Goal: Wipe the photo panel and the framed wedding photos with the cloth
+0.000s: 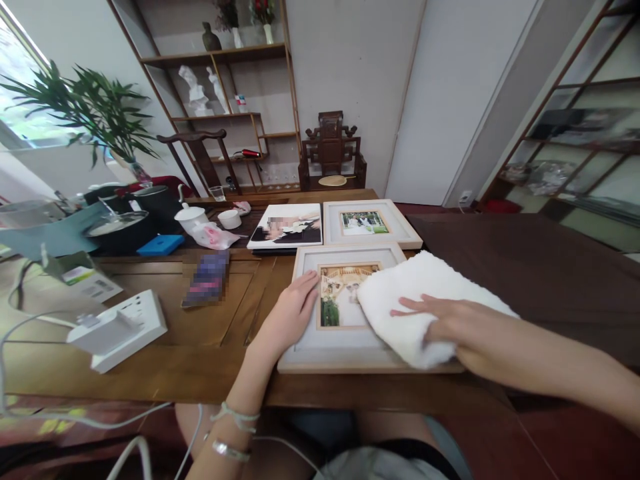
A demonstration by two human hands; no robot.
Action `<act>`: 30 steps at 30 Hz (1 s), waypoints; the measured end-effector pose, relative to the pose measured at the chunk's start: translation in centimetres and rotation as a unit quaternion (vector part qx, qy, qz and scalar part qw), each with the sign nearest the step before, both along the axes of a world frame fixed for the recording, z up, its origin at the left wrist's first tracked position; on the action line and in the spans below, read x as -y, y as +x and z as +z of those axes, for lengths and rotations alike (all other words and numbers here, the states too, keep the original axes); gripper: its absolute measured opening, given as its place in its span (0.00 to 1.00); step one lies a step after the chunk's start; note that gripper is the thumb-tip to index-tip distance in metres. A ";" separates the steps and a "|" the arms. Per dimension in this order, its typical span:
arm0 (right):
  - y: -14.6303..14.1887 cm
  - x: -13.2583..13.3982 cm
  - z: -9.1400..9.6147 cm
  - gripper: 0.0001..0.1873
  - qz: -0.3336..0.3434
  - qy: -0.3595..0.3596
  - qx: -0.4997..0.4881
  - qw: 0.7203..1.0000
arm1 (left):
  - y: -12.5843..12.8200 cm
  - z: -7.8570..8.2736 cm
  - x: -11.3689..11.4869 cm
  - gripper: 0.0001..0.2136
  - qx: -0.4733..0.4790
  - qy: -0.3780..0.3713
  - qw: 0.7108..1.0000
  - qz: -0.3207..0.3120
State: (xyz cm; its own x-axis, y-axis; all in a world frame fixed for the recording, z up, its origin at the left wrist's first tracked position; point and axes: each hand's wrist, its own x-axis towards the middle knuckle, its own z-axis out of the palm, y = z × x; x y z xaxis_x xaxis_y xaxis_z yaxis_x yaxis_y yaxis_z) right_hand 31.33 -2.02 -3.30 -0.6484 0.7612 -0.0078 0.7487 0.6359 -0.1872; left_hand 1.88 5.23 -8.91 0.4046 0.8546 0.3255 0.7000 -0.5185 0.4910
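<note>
A light-wood picture frame (305, 347) lies flat at the table's near edge, with a photo (340, 300) set in its middle. My left hand (296, 307) rests on the frame's left side, fingers stretched out flat towards the photo. A thick white towel (405, 287) covers the frame's right part and hangs over beyond it. My right hand (445, 327) grips the towel's near part and presses it against the frame, some fingers extended along the cloth. Behind lie a second wooden frame (400, 223) with a photo and a white-edged picture panel (285, 237).
On the left stand a white power strip (133, 327) with cables, an opened box (83, 277), a blurred purple item (206, 277), a blue box (160, 245) and a white teapot (193, 219). A dark brown surface (500, 267) adjoins on the right. Chairs and shelves stand behind.
</note>
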 end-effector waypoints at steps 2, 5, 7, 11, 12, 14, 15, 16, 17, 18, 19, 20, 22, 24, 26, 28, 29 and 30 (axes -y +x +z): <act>1.0 -1.2 1.5 0.21 -0.019 -0.002 -0.033 0.999 | 0.0 0.0 0.0 0.20 -0.006 -0.004 1.000 -0.001; 1.0 -4.0 3.4 0.13 -0.114 0.129 -0.106 0.979 | 0.0 0.0 0.1 0.20 -0.008 -0.009 1.000 0.004; 0.0 -6.1 3.6 0.10 -0.192 0.262 -0.157 0.933 | 0.0 0.0 0.1 0.20 -0.008 -0.011 1.000 0.005; -4.3 -10.4 2.0 0.22 -0.147 0.349 -0.155 0.913 | 0.0 0.0 0.0 0.19 -0.008 -0.010 1.000 0.006; -5.6 -11.3 1.5 0.24 -0.100 0.344 -0.131 0.924 | 0.0 0.1 0.0 0.19 -0.008 -0.010 1.000 0.008; -8.1 -12.7 0.3 0.27 0.009 0.288 -0.066 0.955 | 0.1 0.2 0.0 0.18 -0.004 -0.005 1.000 0.007; -9.2 -13.2 -0.3 0.27 0.057 0.246 -0.035 0.967 | 0.1 0.3 0.0 0.17 0.000 -0.002 1.000 0.002; -10.1 -13.6 -0.8 0.26 0.095 0.205 -0.009 0.974 | 0.1 0.4 0.0 0.16 0.005 0.002 1.000 -0.005; -10.8 -13.9 -1.2 0.26 0.121 0.171 0.009 0.978 | 0.2 0.5 0.1 0.15 0.010 0.005 1.000 -0.011; -11.4 -14.0 -1.6 0.26 0.134 0.150 0.018 0.979 | 0.2 0.6 0.1 0.14 0.015 0.007 1.000 -0.016; -11.7 -14.1 -1.8 0.26 0.136 0.140 0.021 0.981 | 0.2 0.7 0.1 0.14 0.018 0.009 1.000 -0.019; -11.9 -14.1 -2.0 0.27 0.131 0.135 0.022 0.982 | 0.2 0.8 0.1 0.13 0.020 0.009 1.000 -0.021; -11.6 -14.0 -2.0 0.28 0.119 0.126 0.027 0.985 | 0.2 0.8 0.1 0.14 0.021 0.008 0.999 -0.024; -10.7 -13.7 -1.7 0.27 0.103 0.118 0.037 0.987 | 0.2 0.6 0.1 0.15 0.018 0.005 1.000 -0.023; -9.1 -13.3 -1.2 0.26 0.081 0.112 0.047 0.989 | 0.1 0.3 0.0 0.17 0.012 -0.001 1.000 -0.010; -7.0 -12.8 -0.7 0.25 0.052 0.107 0.057 0.991 | 0.1 0.0 -0.1 0.18 0.004 -0.008 1.000 0.004; -5.8 -12.6 -0.5 0.25 0.037 0.104 0.062 0.992 | 0.0 0.0 -0.1 0.19 0.002 -0.009 1.000 0.006; -4.7 -12.3 -0.3 0.25 0.022 0.102 0.066 0.992 | 0.0 -0.1 -0.2 0.19 0.000 -0.008 1.000 0.005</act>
